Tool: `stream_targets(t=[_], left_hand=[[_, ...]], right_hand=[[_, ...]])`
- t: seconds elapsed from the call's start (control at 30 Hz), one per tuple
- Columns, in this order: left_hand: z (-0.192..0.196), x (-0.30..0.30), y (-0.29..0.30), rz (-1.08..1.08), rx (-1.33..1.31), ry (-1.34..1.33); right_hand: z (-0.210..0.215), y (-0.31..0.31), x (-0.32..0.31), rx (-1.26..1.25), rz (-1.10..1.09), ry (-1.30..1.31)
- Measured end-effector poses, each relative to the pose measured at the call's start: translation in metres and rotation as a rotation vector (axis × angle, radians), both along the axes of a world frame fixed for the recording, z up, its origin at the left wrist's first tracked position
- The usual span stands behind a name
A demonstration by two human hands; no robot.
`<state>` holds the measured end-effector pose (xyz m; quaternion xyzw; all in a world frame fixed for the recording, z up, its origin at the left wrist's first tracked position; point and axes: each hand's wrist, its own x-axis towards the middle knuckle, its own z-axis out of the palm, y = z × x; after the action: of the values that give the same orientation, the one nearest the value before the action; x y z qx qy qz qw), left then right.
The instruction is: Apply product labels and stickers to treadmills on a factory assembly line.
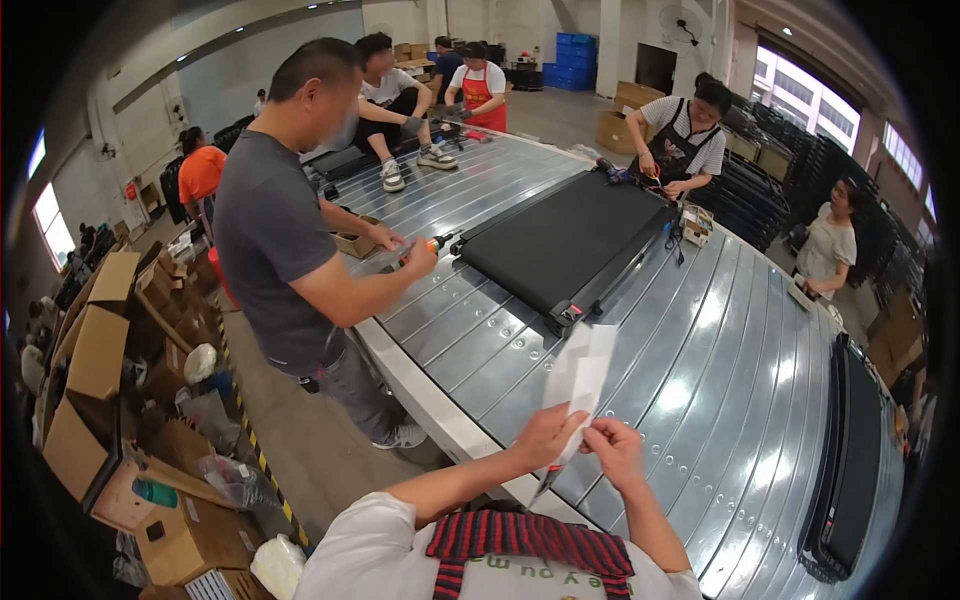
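My left hand (543,436) and my right hand (614,449) both pinch the lower end of a folded white sheet of paper (578,373), held upright in front of me over the edge of a ribbed metal conveyor table (700,380). Something small and red with a dark tip pokes out under my left hand. A flat black treadmill-like unit (565,245) lies on the table just beyond the paper. A person in a grey T-shirt (270,230) stands to the left of the table, holding an orange-handled tool (432,244) at that unit's corner.
A second black unit (850,450) lies at the table's right end. Other people work at the far end and right side. Open cardboard boxes (100,350) crowd the floor on the left, with a yellow-black floor stripe (255,450) beside the table.
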<state>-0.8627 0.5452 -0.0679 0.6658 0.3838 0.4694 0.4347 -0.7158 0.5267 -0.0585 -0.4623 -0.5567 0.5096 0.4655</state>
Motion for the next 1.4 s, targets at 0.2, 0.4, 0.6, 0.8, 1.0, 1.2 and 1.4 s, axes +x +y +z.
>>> stream_targets(t=[0.2, 0.4, 0.6, 0.8, 1.0, 1.2, 1.4], left_hand=[[-0.002, -0.014, 0.050, -0.011, 0.224, -0.045], [-0.013, -0.063, 0.102, -0.039, -0.041, 0.040], [-0.008, -0.083, 0.145, -0.245, -0.061, 0.004], [-0.015, -0.074, 0.161, -0.397, -0.090, -0.031], [-0.026, -0.064, 0.165, -0.425, -0.237, -0.134], [-0.024, -0.072, 0.160, -0.318, -0.294, -0.112], [-0.029, -0.076, 0.153, -0.257, -0.107, -0.083]], right_hand=[[-0.003, 0.030, -0.024, 0.062, -0.156, -0.012], [-0.011, 0.077, -0.073, 0.073, -0.203, -0.066], [-0.018, 0.110, -0.088, 0.047, -0.277, -0.117], [-0.023, 0.106, -0.097, 0.147, -0.531, -0.257], [-0.025, 0.104, -0.101, 0.184, -0.600, -0.330], [-0.034, 0.107, -0.099, 0.120, -0.507, -0.225], [-0.029, 0.108, -0.097, 0.068, -0.428, -0.113]])
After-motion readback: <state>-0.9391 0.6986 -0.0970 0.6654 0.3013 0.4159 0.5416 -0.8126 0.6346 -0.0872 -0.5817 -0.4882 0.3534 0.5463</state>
